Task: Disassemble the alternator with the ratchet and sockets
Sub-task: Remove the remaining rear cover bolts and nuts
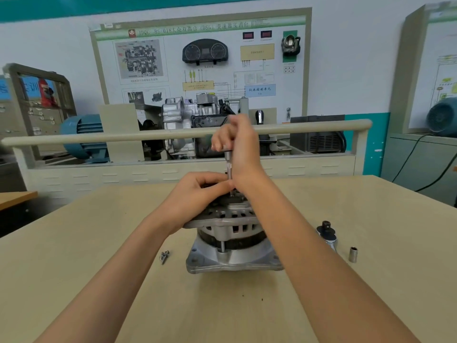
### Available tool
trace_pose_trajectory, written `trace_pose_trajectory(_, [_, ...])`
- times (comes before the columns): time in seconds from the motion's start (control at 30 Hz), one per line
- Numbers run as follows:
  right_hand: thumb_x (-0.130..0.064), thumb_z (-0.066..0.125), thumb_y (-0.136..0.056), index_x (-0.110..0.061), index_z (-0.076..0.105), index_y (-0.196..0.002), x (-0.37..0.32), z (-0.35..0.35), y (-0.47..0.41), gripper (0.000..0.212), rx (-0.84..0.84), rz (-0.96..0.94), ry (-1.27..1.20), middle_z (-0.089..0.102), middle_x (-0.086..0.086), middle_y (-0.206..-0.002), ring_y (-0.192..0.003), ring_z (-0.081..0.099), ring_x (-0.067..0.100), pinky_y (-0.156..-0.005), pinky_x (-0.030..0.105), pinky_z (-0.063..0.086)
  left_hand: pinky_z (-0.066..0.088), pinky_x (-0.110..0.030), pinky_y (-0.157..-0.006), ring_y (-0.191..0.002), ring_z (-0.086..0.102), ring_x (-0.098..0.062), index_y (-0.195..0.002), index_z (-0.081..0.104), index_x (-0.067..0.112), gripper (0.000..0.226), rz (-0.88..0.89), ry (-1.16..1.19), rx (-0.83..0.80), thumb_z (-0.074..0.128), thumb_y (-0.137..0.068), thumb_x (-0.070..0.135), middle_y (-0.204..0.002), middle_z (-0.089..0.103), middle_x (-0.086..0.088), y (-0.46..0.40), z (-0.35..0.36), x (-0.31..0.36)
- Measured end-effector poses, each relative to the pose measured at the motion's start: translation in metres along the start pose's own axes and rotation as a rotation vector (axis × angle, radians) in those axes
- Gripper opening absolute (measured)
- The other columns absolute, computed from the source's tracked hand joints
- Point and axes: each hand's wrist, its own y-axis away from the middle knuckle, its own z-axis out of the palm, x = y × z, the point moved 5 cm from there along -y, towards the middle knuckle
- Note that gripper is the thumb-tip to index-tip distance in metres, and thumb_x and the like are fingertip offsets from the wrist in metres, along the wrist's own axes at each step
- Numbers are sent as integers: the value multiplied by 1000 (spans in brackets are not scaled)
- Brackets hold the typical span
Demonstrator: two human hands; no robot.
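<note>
The grey alternator (232,241) stands upright on a beige table (99,256), resting on its flat mounting plate. My left hand (200,191) lies on its top, fingers pinched around the lower end of a vertical metal driver shaft (229,169). Above it, my right hand (237,142) is closed around the upper handle of that tool. The shaft's tip goes down into the alternator's top, hidden by my fingers. To the right on the table lie the ratchet (327,233) and a loose chrome socket (353,254).
A few removed screws (164,256) lie on the table left of the alternator. Behind the table runs a beige rail (99,137) in front of a training stand with a gearbox and a blue motor (84,137). Another desk edge (17,198) is at far left.
</note>
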Motion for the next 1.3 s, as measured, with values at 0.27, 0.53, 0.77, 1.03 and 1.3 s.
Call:
trace_pose_trajectory(0.27, [-20, 37, -89, -10, 51, -55, -5, -3, 19, 38, 141, -324, 543, 51, -1, -60, -66, 49, 15, -71, 27, 41, 52, -17, -60, -62, 65, -2, -63, 73, 26, 35, 1, -48, 34, 59, -88, 5, -65, 72, 7, 1, -2, 0])
trace_pose_trajectory(0.53, [-26, 37, -80, -14, 47, -58, -10, 7, 34, 26, 305, -513, 976, 47, -1, -68, -73, 42, 18, -79, 31, 34, 50, -21, -57, -62, 61, -1, -69, 70, 23, 35, 16, -109, 89, 54, -87, -1, -68, 70, -1, -1, -5, 3])
trace_pose_trajectory(0.77, [-19, 24, -95, -16, 33, -35, 7, -8, -5, 62, -37, 140, -384, 38, 4, -39, -51, 40, 19, -66, 27, 41, 48, -9, -70, -87, 69, -4, -92, 74, 28, 16, 28, 36, 4, 61, -90, 20, -91, 75, 9, 0, 0, 0])
trace_pose_trajectory(1.03, [-24, 43, -80, -7, 57, -74, -4, 6, 40, 22, 314, -609, 1278, 53, 6, -79, -79, 47, 21, -81, 30, 35, 49, -29, -61, -63, 62, -12, -72, 69, 13, 26, -24, -106, 148, 55, -85, -4, -73, 71, -14, 1, -10, -4])
trace_pose_trajectory(1.3, [-23, 38, -85, -15, 31, -43, -5, -1, 9, 43, 59, -157, 237, 33, 2, -47, -51, 35, 17, -62, 30, 35, 49, -9, -65, -75, 68, 0, -79, 75, 33, 28, 33, -39, 25, 59, -90, 12, -78, 74, 11, 2, 1, 5])
